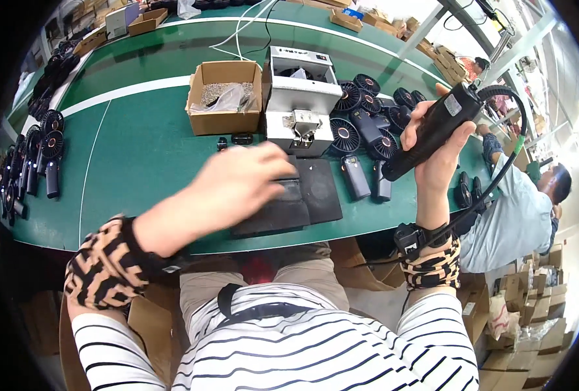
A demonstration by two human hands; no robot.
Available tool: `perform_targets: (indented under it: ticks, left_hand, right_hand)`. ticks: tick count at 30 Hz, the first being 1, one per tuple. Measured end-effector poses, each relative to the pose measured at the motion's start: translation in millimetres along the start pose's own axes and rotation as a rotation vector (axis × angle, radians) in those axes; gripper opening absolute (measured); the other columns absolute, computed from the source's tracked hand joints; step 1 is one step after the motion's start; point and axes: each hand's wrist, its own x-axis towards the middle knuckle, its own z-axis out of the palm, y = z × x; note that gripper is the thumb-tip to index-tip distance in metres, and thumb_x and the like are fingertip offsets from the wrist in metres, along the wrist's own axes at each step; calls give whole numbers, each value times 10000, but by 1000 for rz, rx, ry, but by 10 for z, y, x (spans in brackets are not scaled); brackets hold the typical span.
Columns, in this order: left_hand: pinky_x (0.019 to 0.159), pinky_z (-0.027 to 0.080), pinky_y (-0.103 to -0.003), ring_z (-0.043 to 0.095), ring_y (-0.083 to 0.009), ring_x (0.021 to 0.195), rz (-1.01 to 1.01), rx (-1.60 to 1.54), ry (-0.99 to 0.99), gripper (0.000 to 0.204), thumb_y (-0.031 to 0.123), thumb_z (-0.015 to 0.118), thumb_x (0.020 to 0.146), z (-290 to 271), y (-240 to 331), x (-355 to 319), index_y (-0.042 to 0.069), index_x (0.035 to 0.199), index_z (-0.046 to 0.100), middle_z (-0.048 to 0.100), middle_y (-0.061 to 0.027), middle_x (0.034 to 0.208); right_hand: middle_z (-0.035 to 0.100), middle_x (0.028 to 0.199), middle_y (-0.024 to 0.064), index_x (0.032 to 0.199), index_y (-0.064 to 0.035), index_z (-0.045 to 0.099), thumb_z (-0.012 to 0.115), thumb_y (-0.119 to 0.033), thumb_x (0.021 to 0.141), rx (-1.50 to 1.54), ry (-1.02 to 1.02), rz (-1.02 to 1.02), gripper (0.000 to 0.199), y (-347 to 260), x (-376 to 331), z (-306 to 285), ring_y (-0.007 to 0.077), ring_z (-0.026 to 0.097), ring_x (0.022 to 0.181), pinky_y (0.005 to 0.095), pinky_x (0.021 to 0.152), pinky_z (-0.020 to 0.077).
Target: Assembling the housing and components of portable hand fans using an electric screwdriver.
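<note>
My right hand (436, 146) is wrapped round a black electric screwdriver (433, 133), raised and tilted above the right part of the bench, its cable looping down beside my wrist. Over the dark mats (319, 189) hovers my left hand (234, 186), blurred by motion, its fingers partly curled; whether they hold anything is not clear. Just beyond it stands a grey-white screw feeder (302, 98). Two small dark parts (242, 139) lie between the feeder and a cardboard box of screws (201, 122). Right of the mats lie handheld fans and a grey fan handle (355, 177).
More handheld fans (51, 146) are lined up at the left on the green bench (139, 176). Behind the feeder, several fans (348, 98) lie in a pile. A co-worker in a light blue shirt (511, 221) sits at the right, near stacked cartons (531, 306).
</note>
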Motion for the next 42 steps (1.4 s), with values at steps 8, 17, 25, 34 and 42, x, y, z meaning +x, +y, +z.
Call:
perform_targets:
  ticks: [8, 17, 25, 34, 42]
  left_hand:
    - [690, 510, -404, 640, -281, 807, 168, 195, -128, 525, 417, 643, 836, 1622, 363, 1100, 99, 1233, 514, 556, -101, 1091]
    - [732, 489, -436, 603, -307, 855, 98, 111, -91, 285, 213, 712, 801, 1085, 460, 885, 81, 996, 550, 494, -95, 1129]
    - [830, 479, -409, 572, -308, 1034, 113, -190, 40, 139, 67, 696, 773, 357, 65, -184, 106, 878, 615, 553, -85, 1219]
    - [933, 396, -402, 519, -309, 1121, -176, -129, 278, 207, 85, 699, 775, 703, -32, -481, 89, 967, 622, 578, -96, 1228]
    - [1020, 328, -458, 490, -293, 1205, -188, 9, 281, 390, 177, 691, 808, 730, 22, -362, 125, 1181, 594, 580, -78, 1232]
  right_hand:
    - [539, 917, 94, 1373, -28, 335, 377, -732, 869, -16, -81, 5, 867, 68, -122, -95, 126, 532, 559, 265, 496, 445]
    - [538, 912, 68, 1388, -17, 340, 378, -697, 900, -191, 44, -27, 838, -299, -26, -400, 104, 503, 563, 241, 494, 421]
    - [552, 869, 75, 1396, -11, 358, 388, -679, 906, -63, -1, -6, 829, -163, 31, -77, 106, 528, 536, 218, 461, 424]
    - [557, 926, 85, 1399, -47, 329, 373, -725, 871, 111, -156, -106, 861, 329, 477, 824, 129, 535, 581, 258, 516, 447]
    - [575, 911, 87, 1287, -68, 392, 383, -668, 906, 189, -157, -159, 711, 621, 554, 1067, 124, 573, 567, 235, 495, 461]
